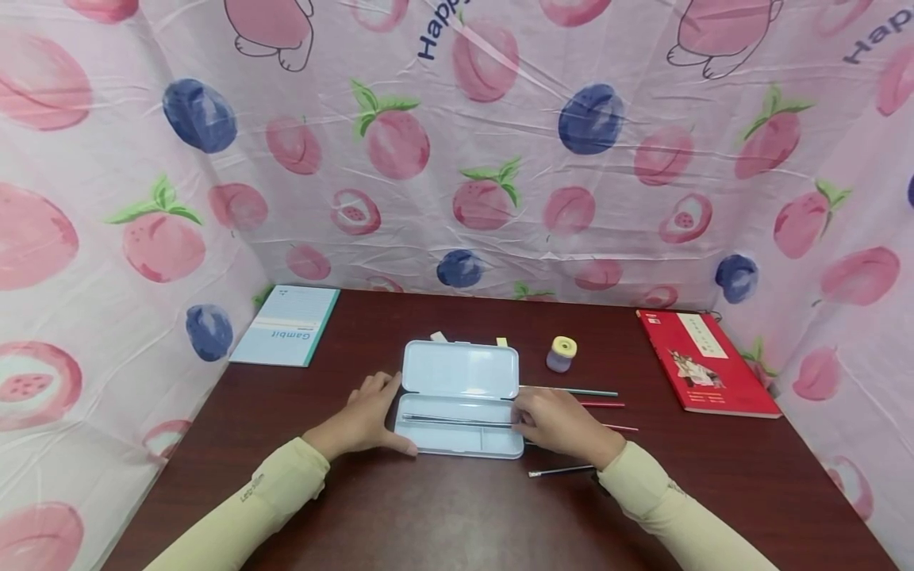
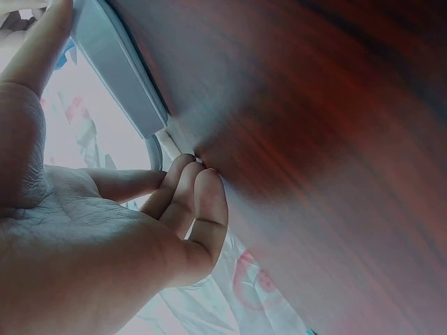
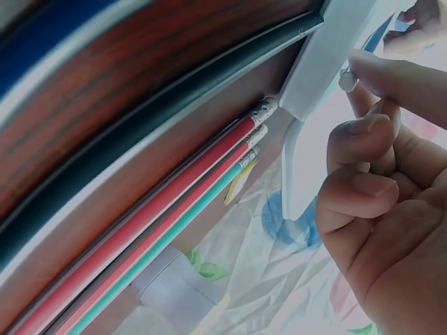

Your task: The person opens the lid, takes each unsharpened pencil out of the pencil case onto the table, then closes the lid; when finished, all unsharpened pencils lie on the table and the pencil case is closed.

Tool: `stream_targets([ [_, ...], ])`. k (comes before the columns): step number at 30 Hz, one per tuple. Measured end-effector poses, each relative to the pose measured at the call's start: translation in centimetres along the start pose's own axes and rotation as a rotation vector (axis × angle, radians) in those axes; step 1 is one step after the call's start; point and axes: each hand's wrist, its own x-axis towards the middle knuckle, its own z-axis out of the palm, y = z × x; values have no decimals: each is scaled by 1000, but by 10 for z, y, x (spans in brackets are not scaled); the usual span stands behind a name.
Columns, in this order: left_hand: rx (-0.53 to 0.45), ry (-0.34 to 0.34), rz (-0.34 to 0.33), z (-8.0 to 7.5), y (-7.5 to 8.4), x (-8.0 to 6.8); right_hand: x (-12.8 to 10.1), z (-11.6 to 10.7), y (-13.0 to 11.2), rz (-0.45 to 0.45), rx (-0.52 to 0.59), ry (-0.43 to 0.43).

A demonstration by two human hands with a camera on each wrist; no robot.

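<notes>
Right hand [image 1: 560, 424] is pinching a pencil [image 1: 457, 420] lying lengthwise in the open case [image 1: 460, 432]; left hand [image 1: 367, 416], fingers relaxed, is bracing the case's left end.

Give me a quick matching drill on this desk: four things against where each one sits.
Things:
1. pencil case
2. red book
3. light blue notebook
4. sharpener

Places:
A. far left of the table
B. right edge
C. between the two hands, lid open
D. just right of the open lid

Pairs: 1-C, 2-B, 3-A, 4-D
</notes>
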Motion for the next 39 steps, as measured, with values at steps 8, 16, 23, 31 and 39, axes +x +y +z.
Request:
stream_targets([
  [8, 2, 1, 1, 0, -1, -1, -7, -2, -1, 7, -20, 25],
  [16, 0, 0, -1, -1, 0, -1, -16, -2, -1, 65, -9, 6],
  [23, -3, 0, 1, 0, 0, -1, -30, -6, 5, 106, -4, 13],
  [31, 1, -1, 1, 0, -1, 0, -46, -8, 14, 130, 23, 35],
  [39, -3, -7, -11, 0, 0, 0, -60, -11, 22, 145, 68, 24],
])
